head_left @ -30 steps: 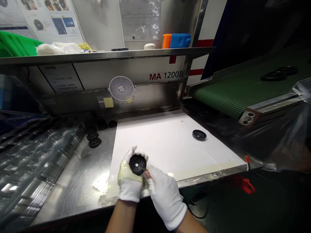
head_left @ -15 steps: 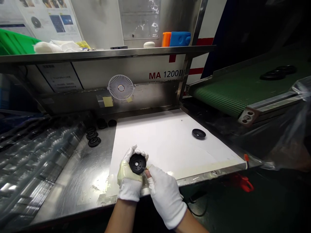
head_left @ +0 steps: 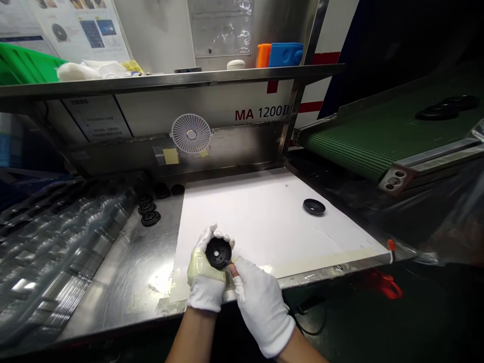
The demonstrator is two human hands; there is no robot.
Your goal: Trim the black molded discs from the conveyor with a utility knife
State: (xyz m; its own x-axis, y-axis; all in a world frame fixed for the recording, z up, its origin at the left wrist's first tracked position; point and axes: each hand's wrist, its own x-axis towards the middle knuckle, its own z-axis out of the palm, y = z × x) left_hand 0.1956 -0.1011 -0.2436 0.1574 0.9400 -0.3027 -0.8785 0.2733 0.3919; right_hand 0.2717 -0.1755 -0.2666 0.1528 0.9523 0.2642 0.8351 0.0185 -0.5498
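Note:
My left hand (head_left: 206, 267), in a white glove with a yellowish patch, is wrapped round a round black plastic wheel (head_left: 218, 253). The wheel's hollow face, with a pale centre hole and smaller holes about it, is turned towards me. My right hand (head_left: 257, 297), also gloved in white, is closed in a pinch at the wheel's lower right rim. One bare fingertip shows there. A thin tip seems to stick out of the pinch, but what it belongs to is hidden. A similar black wheel (head_left: 314, 206) lies on the white sheet (head_left: 257, 217) to the right.
Small stacks of black wheels (head_left: 150, 218) stand on the metal table (head_left: 124, 282), left of the sheet. Clear plastic trays (head_left: 75, 252) fill the left side. A green conveyor belt (head_left: 351, 146) carries black wheels at right. A white fan (head_left: 191, 133) hangs below the metal shelf (head_left: 159, 79).
The view has shifted slightly, so the scene sits a little further right. Both hands keep their hold at the wheel, which is tilted slightly differently.

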